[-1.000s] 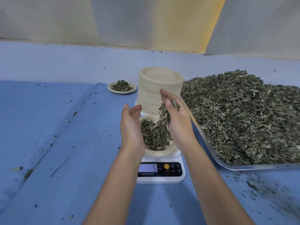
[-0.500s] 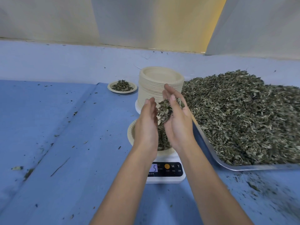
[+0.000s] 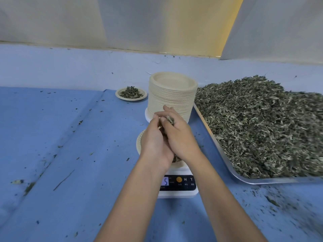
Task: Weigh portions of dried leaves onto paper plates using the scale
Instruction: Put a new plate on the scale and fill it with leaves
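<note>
A desk (image 3: 70,154) covered in blue cloth runs back to a pale wall hung with whitish sheeting, and leaf crumbs are scattered over the cloth. In the head view, a white digital scale (image 3: 178,192) sits near the front edge, turned so its display faces the person. The readout shows a 5, though the left forearm (image 3: 139,198) covers part of it, so the whole figure cannot be read. A paper plate (image 3: 139,144) lies on the scale's platform, mostly hidden, only its left rim showing. The left hand (image 3: 155,144) and right hand (image 3: 180,137) are pressed together right above that plate, cupped palm to palm around a clump of dried leaves (image 3: 169,119) that pokes out by the fingertips. Held there, anything that falls should land on the plate and get weighed. The stack of paper plates (image 3: 172,96) stands just behind the scale, within easy reach for the following portion. To the right, a metal tray (image 3: 244,180) heaped with loose dried leaves (image 3: 262,128) lies close beside the scale, which makes for a short scoop. A filled plate (image 3: 131,93) rests apart at the back left, likely a finished portion set out of the way
</note>
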Available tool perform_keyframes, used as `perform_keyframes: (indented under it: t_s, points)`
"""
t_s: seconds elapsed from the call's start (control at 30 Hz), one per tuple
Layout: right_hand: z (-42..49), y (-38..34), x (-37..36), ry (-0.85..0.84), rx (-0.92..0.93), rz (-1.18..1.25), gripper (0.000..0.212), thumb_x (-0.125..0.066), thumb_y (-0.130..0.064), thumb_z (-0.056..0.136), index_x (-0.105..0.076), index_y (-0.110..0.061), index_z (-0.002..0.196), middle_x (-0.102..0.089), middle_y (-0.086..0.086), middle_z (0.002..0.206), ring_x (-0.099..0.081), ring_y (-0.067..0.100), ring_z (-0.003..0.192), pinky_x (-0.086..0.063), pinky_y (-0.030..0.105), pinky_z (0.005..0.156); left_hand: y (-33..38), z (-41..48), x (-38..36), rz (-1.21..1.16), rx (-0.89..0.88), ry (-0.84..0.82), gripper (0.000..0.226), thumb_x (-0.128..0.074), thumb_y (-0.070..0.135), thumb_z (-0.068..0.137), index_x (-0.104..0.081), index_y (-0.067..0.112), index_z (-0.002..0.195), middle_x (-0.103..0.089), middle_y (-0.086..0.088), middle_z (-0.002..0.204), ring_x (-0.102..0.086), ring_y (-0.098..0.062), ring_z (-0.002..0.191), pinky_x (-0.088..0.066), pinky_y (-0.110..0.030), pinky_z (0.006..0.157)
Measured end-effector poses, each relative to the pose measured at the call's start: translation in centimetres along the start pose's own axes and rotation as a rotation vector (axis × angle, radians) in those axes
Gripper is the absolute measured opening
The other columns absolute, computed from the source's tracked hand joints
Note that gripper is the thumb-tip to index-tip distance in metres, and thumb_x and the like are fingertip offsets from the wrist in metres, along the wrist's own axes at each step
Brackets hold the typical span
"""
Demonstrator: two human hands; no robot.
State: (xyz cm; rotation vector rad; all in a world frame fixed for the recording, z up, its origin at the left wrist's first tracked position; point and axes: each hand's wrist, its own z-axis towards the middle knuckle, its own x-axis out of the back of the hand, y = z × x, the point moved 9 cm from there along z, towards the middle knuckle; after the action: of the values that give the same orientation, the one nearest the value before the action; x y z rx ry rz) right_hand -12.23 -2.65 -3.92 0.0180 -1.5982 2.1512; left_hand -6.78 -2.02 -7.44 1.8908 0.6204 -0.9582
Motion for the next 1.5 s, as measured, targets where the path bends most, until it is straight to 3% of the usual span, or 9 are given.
perform_keyframes:
  t_s: [0.23,0.4,0.53,0.63,0.8,0.93,1.07,1.23,1.5]
  points:
    - [0.0,0.1,0.6,0.068,0.042,0.030,0.028,-0.041,-0.021,0.102,-0.059,-0.025,0.122,-0.048,-0.004,0.143,-0.032,0.006,0.139,-0.028,0.032,0.115,1.3,0.2,-0.1,0.149,-0.047,-0.071,0.026,-0.039,0.003,0.098,-0.063,0.007,0.108,-0.067,-0.008,0.109,-0.064,-0.012,0.092,-0.054,-0.019,0.073]
    - [0.1,0.0,1.1,0.082,0.069,0.113,0.023,-0.043,-0.020,0.101,-0.063,-0.023,0.111,-0.065,-0.016,0.108,-0.057,-0.006,0.104,-0.042,0.016,0.095,1.9,1.1,0.8,0.253,-0.109,-0.040,0.033,-0.045,-0.002,0.095,-0.060,0.006,0.123,-0.066,-0.011,0.118,-0.063,-0.014,0.104,-0.049,-0.022,0.089]
    - [0.2,0.0,2.2,0.173,0.082,0.126,0.022,-0.043,-0.016,0.100,-0.065,-0.020,0.101,-0.068,-0.006,0.101,-0.062,0.004,0.098,-0.047,0.022,0.090,2.7,1.3,1.9,0.291,-0.180,0.009,0.026,-0.050,-0.008,0.090,-0.068,0.010,0.094,-0.071,-0.003,0.086,-0.066,-0.009,0.078,-0.053,-0.016,0.069]
    - [0.2,0.9,3.4,0.244,0.009,0.233,0.022,-0.040,-0.013,0.102,-0.061,-0.019,0.096,-0.068,0.005,0.097,-0.067,0.011,0.084,-0.053,0.025,0.080,4.2,1.3,2.4,0.332,-0.291,0.046,0.027,-0.053,-0.009,0.088,-0.070,0.013,0.087,-0.071,-0.002,0.086,-0.065,-0.013,0.083,-0.053,-0.020,0.075]
    - [0.3,2.1,4.9,0.293,-0.056,0.082,0.020,-0.041,-0.016,0.101,-0.060,-0.022,0.098,-0.063,-0.009,0.079,-0.052,-0.003,0.059,-0.044,0.018,0.062,6.4,0.7,2.8,0.588,-0.504,0.106,0.026,-0.058,-0.002,0.088,-0.071,0.020,0.088,-0.073,-0.005,0.093,-0.058,-0.019,0.077,-0.048,-0.032,0.074]
    - [0.3,2.4,4.2,0.234,-0.050,-0.036,0.018,-0.047,-0.016,0.099,-0.064,-0.022,0.103,-0.064,-0.013,0.090,-0.054,-0.008,0.072,-0.041,0.009,0.066,6.5,0.5,2.5,0.730,-0.588,0.098,0.030,-0.059,0.000,0.087,-0.070,0.028,0.084,-0.072,0.003,0.090,-0.063,-0.010,0.082,-0.046,-0.021,0.074]
    - [0.5,2.3,2.9,0.107,-0.059,-0.079,0.030,-0.056,-0.026,0.095,-0.060,-0.022,0.124,-0.061,-0.012,0.119,-0.053,0.000,0.112,-0.039,0.014,0.093,5.8,0.5,1.7,0.827,-0.595,0.031,0.026,-0.058,0.007,0.090,-0.072,0.029,0.090,-0.072,0.012,0.091,-0.064,0.002,0.083,-0.047,-0.009,0.073]
    - [0.3,2.3,2.2,0.044,-0.100,0.138,0.029,-0.051,-0.033,0.096,-0.061,-0.031,0.123,-0.065,-0.016,0.116,-0.055,-0.009,0.111,-0.039,0.015,0.096,4.4,1.1,1.0,0.718,-0.427,-0.145,0.026,-0.048,0.015,0.096,-0.069,0.021,0.110,-0.070,0.007,0.111,-0.061,-0.001,0.108,-0.044,-0.018,0.094]
    - [0.2,1.7,3.2,0.155,-0.038,0.206,0.031,-0.044,-0.005,0.099,-0.062,-0.015,0.121,-0.065,0.000,0.119,-0.063,0.009,0.109,-0.047,0.029,0.101,5.3,0.6,0.4,0.469,-0.432,-0.195,0.024,-0.043,0.011,0.097,-0.066,0.010,0.104,-0.071,-0.001,0.108,-0.066,-0.012,0.104,-0.052,-0.024,0.090]
